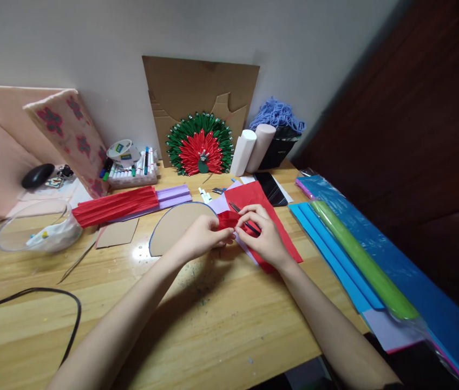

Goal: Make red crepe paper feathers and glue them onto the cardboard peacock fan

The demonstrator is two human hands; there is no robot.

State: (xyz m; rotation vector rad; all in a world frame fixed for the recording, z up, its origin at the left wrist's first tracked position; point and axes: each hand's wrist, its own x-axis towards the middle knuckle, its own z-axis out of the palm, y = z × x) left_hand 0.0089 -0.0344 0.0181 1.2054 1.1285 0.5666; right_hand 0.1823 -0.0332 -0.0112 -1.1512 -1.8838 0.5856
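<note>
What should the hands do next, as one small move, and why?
Perhaps the left hand should steady the small red piece: both hands come together at its near edge, and the right hand also holds a dark tool, so it seems less free.

Against the wall [91,43], a brown cardboard panel [201,81] was found propped at the back of the bench [213,346]; a red-and-green fan-shaped ornament [199,146] was seen before its lower part. Two pale rolls [244,153] were noted standing just right of it, near a black bag [277,154] topped with blue yarn [277,115]. To the left, a tape roll [119,147] was observed above a box of markers [134,179]. A black cable [34,290] was curved across the front left. At right, a green roll [359,254] was laid beside light-blue sheets [333,252].
</note>
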